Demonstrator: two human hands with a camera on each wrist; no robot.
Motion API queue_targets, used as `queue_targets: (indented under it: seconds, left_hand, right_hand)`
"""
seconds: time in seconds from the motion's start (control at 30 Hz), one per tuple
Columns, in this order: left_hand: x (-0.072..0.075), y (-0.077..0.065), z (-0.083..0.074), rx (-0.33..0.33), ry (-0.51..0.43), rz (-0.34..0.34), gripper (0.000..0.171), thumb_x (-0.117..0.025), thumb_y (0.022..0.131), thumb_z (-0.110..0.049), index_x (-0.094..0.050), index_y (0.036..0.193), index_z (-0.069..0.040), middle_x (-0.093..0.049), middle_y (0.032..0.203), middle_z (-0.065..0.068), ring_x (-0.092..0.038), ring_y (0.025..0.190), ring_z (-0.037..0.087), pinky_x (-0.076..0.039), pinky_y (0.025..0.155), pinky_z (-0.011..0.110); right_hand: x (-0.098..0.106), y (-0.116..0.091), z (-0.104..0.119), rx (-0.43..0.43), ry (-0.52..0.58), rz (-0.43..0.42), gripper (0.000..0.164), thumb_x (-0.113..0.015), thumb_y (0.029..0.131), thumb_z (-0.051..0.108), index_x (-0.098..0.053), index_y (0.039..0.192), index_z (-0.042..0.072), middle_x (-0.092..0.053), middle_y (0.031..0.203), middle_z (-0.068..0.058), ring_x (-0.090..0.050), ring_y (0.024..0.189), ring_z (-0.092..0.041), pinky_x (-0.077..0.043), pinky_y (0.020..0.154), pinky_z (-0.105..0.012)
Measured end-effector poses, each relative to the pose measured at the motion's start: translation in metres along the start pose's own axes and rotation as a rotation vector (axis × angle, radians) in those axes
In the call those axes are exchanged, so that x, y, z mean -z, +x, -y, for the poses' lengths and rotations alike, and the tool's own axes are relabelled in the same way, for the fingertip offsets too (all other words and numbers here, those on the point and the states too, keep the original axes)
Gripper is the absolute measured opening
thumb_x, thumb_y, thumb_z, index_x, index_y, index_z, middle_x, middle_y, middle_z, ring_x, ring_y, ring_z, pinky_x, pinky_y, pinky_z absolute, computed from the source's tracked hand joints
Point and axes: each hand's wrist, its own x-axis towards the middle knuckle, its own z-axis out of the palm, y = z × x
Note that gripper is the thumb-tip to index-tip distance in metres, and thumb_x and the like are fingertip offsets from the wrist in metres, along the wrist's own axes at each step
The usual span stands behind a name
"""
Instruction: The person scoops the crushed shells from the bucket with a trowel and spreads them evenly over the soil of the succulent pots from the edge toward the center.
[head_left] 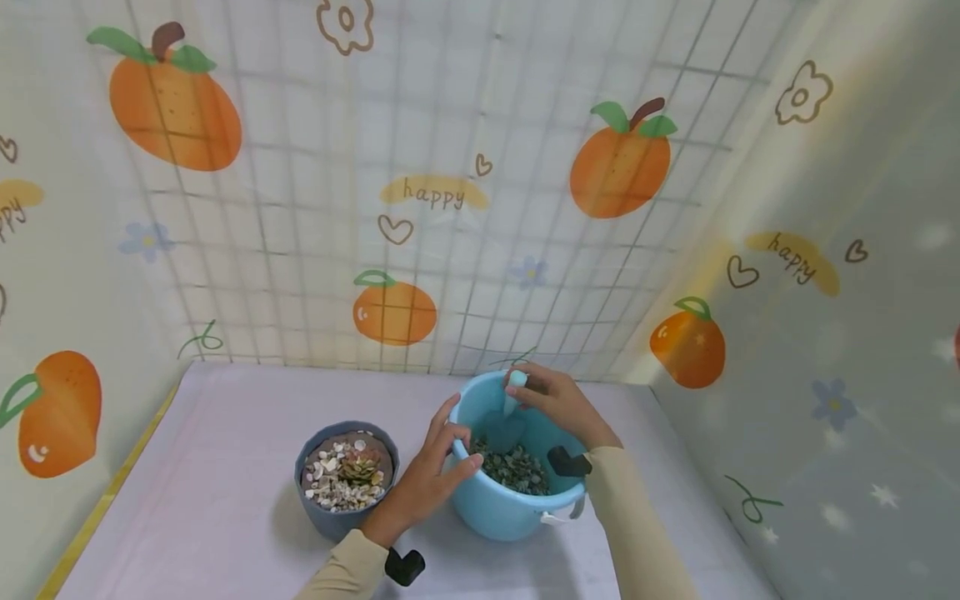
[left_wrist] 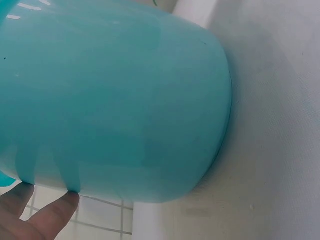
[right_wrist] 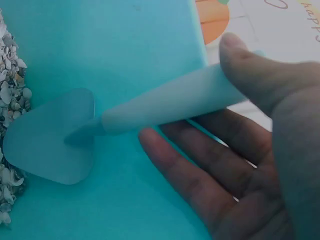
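We count two hands, one bucket (head_left: 495, 517), one small trowel (head_left: 501, 429) and one flowerpot (head_left: 330, 521) on the tabletop (head_left: 240, 433). The blue bucket stands upright to the right of the grey-blue flowerpot, just beside it, with a white handle fitting (head_left: 553, 518) low on its near side. Inside it lies a heap of small shells (head_left: 517, 468), and the trowel is in there too, its handle tilted up near the far rim and its blade pointing down to the shells. The flowerpot holds brown soil (head_left: 382, 454), a scatter of whitish pieces (head_left: 330, 493) and a single succulent (head_left: 360, 468) with reddish and green leaves. The two hands are apart from each other: we see the left hand (head_left: 431, 471) spread against the left side of the bucket, its thumb reaching the rim, while the right hand (head_left: 551, 400) pinches the handle of the trowel. From the head we take the contents of the bucket for dull grey-green bits; the right wrist view shows them as broken and whole shells, pale and mixed, with the tip of the blade at their edge and some fingers loose below the handle. Only the left wrist view gives us two fingertips (left_wrist: 70, 199) touching the smooth outer wall, and more fully the rounded base of the bucket on the tabletop.
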Motion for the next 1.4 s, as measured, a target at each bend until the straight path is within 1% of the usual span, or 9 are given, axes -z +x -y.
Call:
queue_targets:
  seconds: [0.2,0.37,0.53,0.7,0.87,1.0,1.13,1.23,1.4]
  left_hand:
    - [0.002,0.001,0.000,-0.011,0.009,0.007,0.014,-0.054,0.101,-0.026,-0.046,0.106,-0.016,0.001,0.163,0.009,-0.036,0.128,0.029,-0.037,0.092,0.050]
    - [0.002,0.001,0.002,0.000,0.015,0.013,0.018,-0.055,0.101,-0.027,-0.046,0.107,-0.011,0.001,0.163,0.009,-0.034,0.130,0.030,-0.036,0.093,0.052]
    - [-0.003,0.004,0.025,-0.012,0.009,-0.012,0.018,-0.056,0.100,-0.027,-0.047,0.108,-0.014,0.001,0.163,0.001,-0.033,0.131,0.030,-0.035,0.093,0.057]
    - [-0.007,0.005,0.041,-0.022,0.029,-0.028,0.020,-0.055,0.100,-0.035,-0.046,0.108,-0.018,0.001,0.162,-0.009,-0.032,0.133,0.026,-0.036,0.094,0.056]
    - [-0.008,0.005,0.044,-0.017,0.029,-0.027,0.015,-0.055,0.100,-0.037,-0.045,0.106,-0.028,0.001,0.162,-0.009,-0.028,0.138,0.026,-0.035,0.097,0.057]
    - [-0.008,0.006,0.046,-0.021,0.020,-0.025,0.014,-0.057,0.100,-0.032,-0.045,0.107,-0.028,0.002,0.162,-0.007,-0.027,0.138,0.028,-0.034,0.096,0.058]
    - [-0.008,0.007,0.047,-0.019,0.023,-0.026,0.014,-0.056,0.100,-0.033,-0.044,0.106,-0.028,0.003,0.162,-0.007,-0.027,0.138,0.028,-0.034,0.096,0.060]
    - [-0.008,0.007,0.047,-0.019,0.031,-0.028,0.015,-0.056,0.100,-0.036,-0.044,0.106,-0.030,0.002,0.162,-0.009,-0.026,0.139,0.027,-0.035,0.097,0.060]
    - [-0.009,0.007,0.047,-0.028,0.026,-0.030,0.015,-0.055,0.100,-0.038,-0.044,0.106,-0.031,0.002,0.162,-0.009,-0.025,0.140,0.027,-0.035,0.097,0.061]
  right_hand:
    - [0.001,-0.001,0.006,-0.028,-0.101,-0.004,0.037,-0.062,0.096,0.042,-0.062,0.126,0.020,-0.068,0.110,-0.003,-0.065,0.100,-0.027,-0.052,0.083,-0.048]
    - [0.002,-0.001,0.005,-0.004,-0.215,0.013,0.033,-0.060,0.097,0.043,-0.061,0.121,0.021,-0.069,0.097,-0.005,-0.064,0.087,-0.023,-0.049,0.077,-0.044]
    - [0.001,-0.001,0.005,-0.019,-0.263,0.092,0.032,-0.059,0.098,0.041,-0.059,0.119,0.017,-0.067,0.097,0.001,-0.064,0.089,-0.017,-0.050,0.077,-0.043]
    - [0.000,-0.001,0.005,-0.054,-0.203,0.148,0.037,-0.059,0.099,0.038,-0.058,0.125,0.012,-0.066,0.106,-0.004,-0.065,0.096,-0.019,-0.053,0.079,-0.042]
    - [-0.002,-0.002,0.005,-0.083,-0.144,0.187,0.040,-0.059,0.099,0.034,-0.057,0.125,0.004,-0.067,0.109,-0.012,-0.066,0.099,-0.022,-0.055,0.079,-0.043]
    - [-0.004,-0.002,0.004,-0.126,-0.186,0.179,0.033,-0.060,0.099,0.037,-0.060,0.116,0.010,-0.066,0.102,-0.005,-0.065,0.094,-0.020,-0.054,0.079,-0.044]
    - [-0.006,-0.002,0.006,-0.181,-0.126,0.213,0.026,-0.059,0.099,0.036,-0.059,0.109,0.011,-0.064,0.104,-0.009,-0.064,0.096,-0.022,-0.053,0.079,-0.045]
    - [-0.007,-0.002,0.007,-0.190,-0.052,0.242,0.026,-0.059,0.100,0.032,-0.059,0.109,0.007,-0.062,0.111,-0.016,-0.063,0.101,-0.026,-0.054,0.079,-0.046]
    - [-0.008,-0.002,0.005,-0.203,-0.035,0.240,0.034,-0.058,0.100,0.031,-0.058,0.120,0.004,-0.060,0.118,-0.018,-0.063,0.101,-0.026,-0.055,0.078,-0.044]
